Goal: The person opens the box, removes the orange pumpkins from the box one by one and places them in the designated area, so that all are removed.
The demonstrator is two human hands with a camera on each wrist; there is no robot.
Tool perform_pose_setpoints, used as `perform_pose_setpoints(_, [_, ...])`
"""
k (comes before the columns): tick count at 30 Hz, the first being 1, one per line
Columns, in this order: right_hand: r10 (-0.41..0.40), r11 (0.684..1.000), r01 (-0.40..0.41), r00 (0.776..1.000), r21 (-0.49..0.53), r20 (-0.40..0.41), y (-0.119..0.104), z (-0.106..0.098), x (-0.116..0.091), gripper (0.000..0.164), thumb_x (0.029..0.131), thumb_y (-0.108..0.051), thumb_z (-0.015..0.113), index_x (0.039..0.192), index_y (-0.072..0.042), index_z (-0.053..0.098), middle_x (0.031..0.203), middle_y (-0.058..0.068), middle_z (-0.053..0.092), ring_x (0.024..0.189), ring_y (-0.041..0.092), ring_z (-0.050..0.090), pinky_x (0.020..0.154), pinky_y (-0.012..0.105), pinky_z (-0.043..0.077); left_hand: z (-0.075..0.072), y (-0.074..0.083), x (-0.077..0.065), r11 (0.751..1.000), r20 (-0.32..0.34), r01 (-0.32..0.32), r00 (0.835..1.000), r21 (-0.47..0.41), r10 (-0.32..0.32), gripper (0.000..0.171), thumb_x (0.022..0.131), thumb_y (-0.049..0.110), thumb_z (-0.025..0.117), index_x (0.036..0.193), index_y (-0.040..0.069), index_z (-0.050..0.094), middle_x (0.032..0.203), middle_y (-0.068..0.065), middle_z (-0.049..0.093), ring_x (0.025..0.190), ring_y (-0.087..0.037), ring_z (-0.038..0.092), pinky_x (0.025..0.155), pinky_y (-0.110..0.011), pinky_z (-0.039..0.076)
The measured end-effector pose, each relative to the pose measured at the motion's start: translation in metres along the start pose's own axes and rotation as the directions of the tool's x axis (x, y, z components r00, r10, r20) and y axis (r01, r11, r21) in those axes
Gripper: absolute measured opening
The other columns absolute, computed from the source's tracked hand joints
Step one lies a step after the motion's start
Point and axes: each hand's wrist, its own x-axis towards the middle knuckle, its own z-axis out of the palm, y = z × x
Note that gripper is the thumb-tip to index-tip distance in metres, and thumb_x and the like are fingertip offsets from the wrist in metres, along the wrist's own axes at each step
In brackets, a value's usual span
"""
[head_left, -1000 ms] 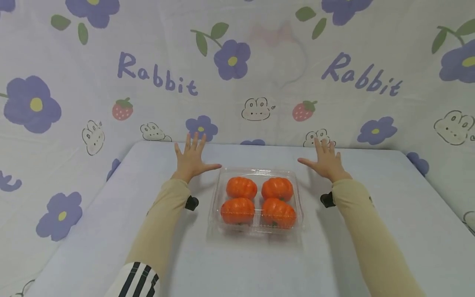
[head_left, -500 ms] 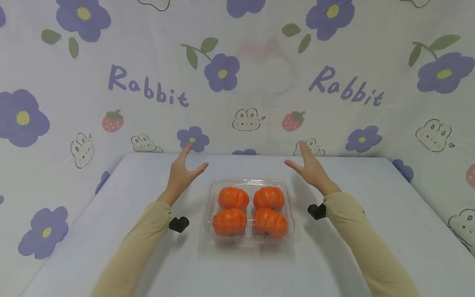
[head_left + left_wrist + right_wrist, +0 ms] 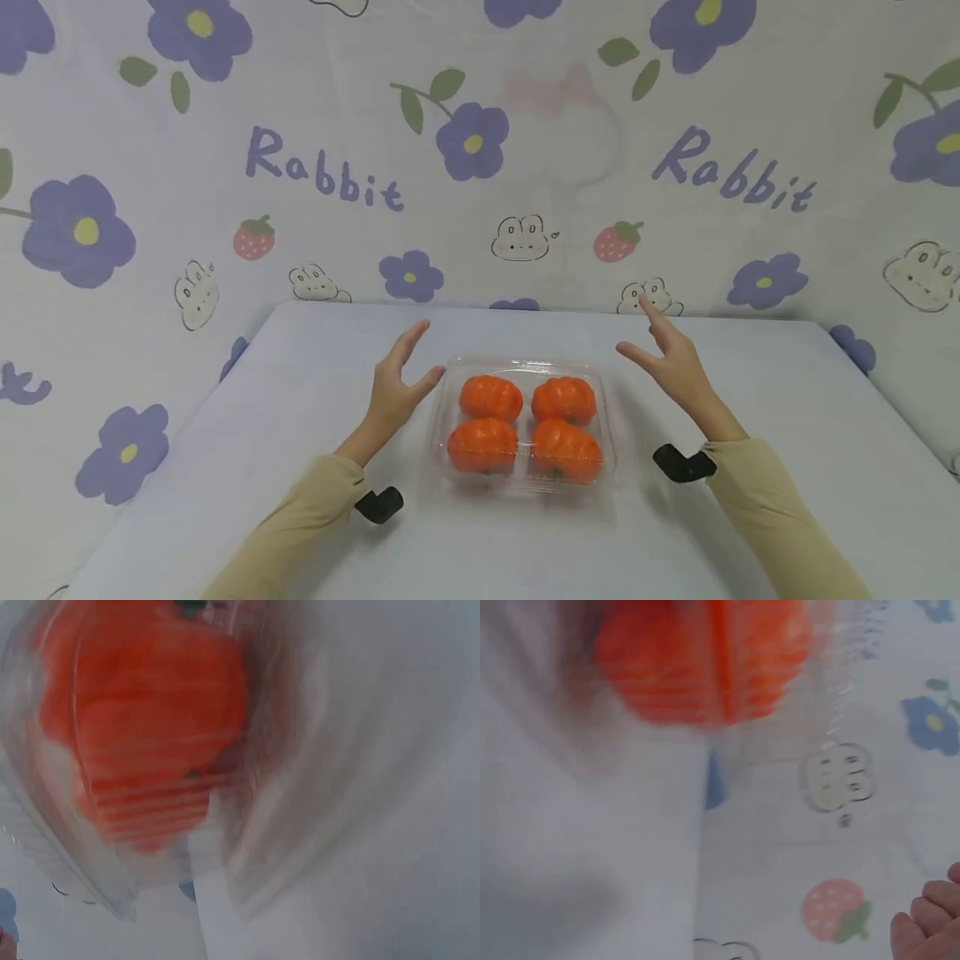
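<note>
Several small orange pumpkins [image 3: 491, 397] lie inside a clear plastic clamshell box [image 3: 522, 463] on the white table. To the box's left is my left hand [image 3: 392, 390], thumb and fingers spread apart, with the thumb tip right at the far left corner in the head view. My right hand [image 3: 681, 372] hovers off the box's right side, thumb apart from the extended fingers. Both hands hold nothing. In the left wrist view a pumpkin [image 3: 150, 697] shows blurred through the plastic. Curled fingertips of the right hand [image 3: 928, 922] appear low in the right wrist view.
The white table [image 3: 315, 350] ends at a cloth backdrop [image 3: 555, 275] with flowers, rabbits and strawberries. Black wrist cameras, one on the left [image 3: 379, 505] and one on the right [image 3: 682, 463], jut inward from beige sleeves beside the box.
Both hands, spread wide with palms down before, have drawn back toward the body and turned inward. The left fingers now bend toward the box; the box has stayed in place.
</note>
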Motion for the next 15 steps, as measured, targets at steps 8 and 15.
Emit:
perform_pose_setpoints(8, [-0.101,0.994,0.101,0.995,0.051,-0.003,-0.024,-0.005,-0.032,0.078,0.078,-0.002,0.067,0.141,0.000,0.020,0.144,0.018,0.019,0.127,0.036,0.024,0.103,0.029,0.023,0.007,0.021,-0.013,0.997,0.120,-0.067,0.990,-0.027,0.070,0.066,0.069,0.005,0.067,0.124,-0.017,0.038,0.125,-0.030,0.043,0.117,-0.040,0.039,0.096,-0.049,0.031])
perform_pose_setpoints(15, [-0.233,0.968,0.235,0.972,0.082,-0.042,-0.053,0.014,-0.068,0.079,0.063,0.015,0.069,0.131,0.016,0.028,0.134,0.033,0.027,0.127,0.014,0.027,0.098,0.012,0.022,-0.003,0.028,-0.041,0.995,0.179,-0.073,0.980,-0.061,0.083,0.076,0.063,0.004,0.072,0.125,-0.017,0.036,0.130,-0.023,0.041,0.120,-0.036,0.037,0.100,-0.041,0.030])
